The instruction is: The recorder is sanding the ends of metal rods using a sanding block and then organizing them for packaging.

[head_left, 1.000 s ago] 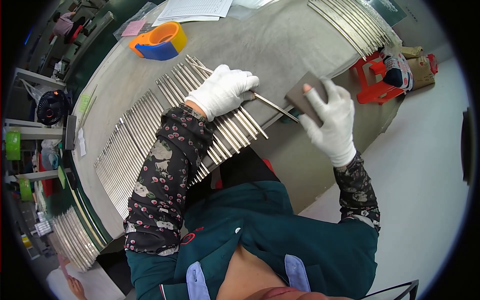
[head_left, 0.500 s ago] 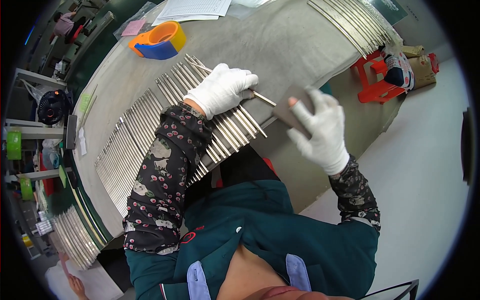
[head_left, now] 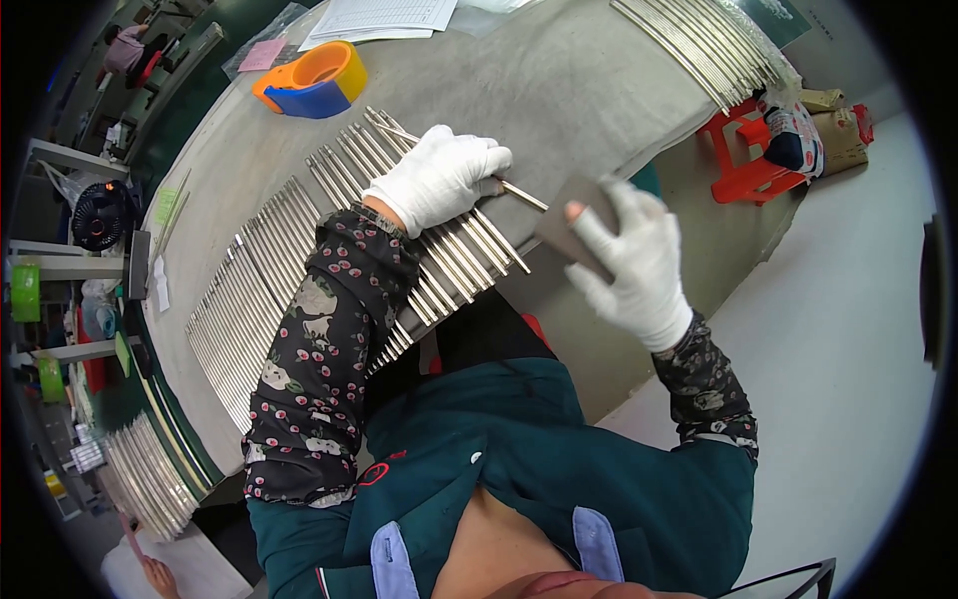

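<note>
Gloved in white, my left hand (head_left: 439, 178) is closed round a thin metal rod (head_left: 523, 195), whose end sticks out to the right past my fingers. Beneath that hand and forearm lies a long row of shiny metal rods (head_left: 254, 285), side by side across the table. My right hand (head_left: 639, 270), also in a white glove with a bare fingertip showing, grips a flat grey-brown block (head_left: 576, 222) just off the table's edge. The block is at the tip of the held rod; blur hides whether they touch.
An orange, yellow and blue tape dispenser (head_left: 317, 80) stands on the grey table (head_left: 559, 90) beyond the rods, near some papers (head_left: 379, 18). More rods (head_left: 699, 50) lie at the far right. A red stool (head_left: 748, 160) bearing packages stands on the floor there. A fan (head_left: 100, 215) is at left.
My right hand and the block have shifted very slightly to the left. The left hand keeps its hold on the rod, and the row of rods lies as before.
</note>
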Tool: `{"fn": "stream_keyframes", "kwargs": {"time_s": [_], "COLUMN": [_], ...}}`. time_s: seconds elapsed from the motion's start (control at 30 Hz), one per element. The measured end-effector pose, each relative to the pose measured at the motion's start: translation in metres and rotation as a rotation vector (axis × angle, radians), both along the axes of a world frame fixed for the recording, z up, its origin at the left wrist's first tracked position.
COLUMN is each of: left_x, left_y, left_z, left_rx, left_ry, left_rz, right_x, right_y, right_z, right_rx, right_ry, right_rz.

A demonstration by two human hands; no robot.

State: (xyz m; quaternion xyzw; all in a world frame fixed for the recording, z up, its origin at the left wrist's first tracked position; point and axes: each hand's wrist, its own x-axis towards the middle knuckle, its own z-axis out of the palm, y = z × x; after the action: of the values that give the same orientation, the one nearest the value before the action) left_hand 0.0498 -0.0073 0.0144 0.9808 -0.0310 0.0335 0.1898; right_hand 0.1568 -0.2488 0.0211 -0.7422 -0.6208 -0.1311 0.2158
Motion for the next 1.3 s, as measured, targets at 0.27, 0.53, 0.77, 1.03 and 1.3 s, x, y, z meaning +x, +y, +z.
{"fn": "stream_keyframes", "kwargs": {"time_s": [0.27, 0.53, 0.77, 1.03, 1.3], "left_x": [0.0, 0.001, -0.002, 0.0, 0.006], "left_y": [0.0, 0.001, 0.001, 0.0, 0.001], "left_z": [-0.001, -0.003, -0.002, 0.0, 0.006], "left_rx": [-0.004, 0.01, -0.007, -0.027, -0.096], "left_ry": [-0.004, -0.018, -0.028, -0.039, 0.022], "left_rz": [-0.006, -0.017, -0.003, -0.019, -0.005], "right_x": [0.001, -0.003, -0.004, 0.004, 0.012], "right_y": [-0.008, -0.013, -0.013, 0.002, 0.03], "right_z": [-0.001, -0.006, -0.003, -0.005, -0.006], "right_rx": [-0.003, -0.034, -0.076, -0.019, 0.018], "right_ry": [0.048, 0.099, 0.043, 0.047, -0.043], "right_rz": [0.001, 0.083, 0.058, 0.012, -0.006]}}
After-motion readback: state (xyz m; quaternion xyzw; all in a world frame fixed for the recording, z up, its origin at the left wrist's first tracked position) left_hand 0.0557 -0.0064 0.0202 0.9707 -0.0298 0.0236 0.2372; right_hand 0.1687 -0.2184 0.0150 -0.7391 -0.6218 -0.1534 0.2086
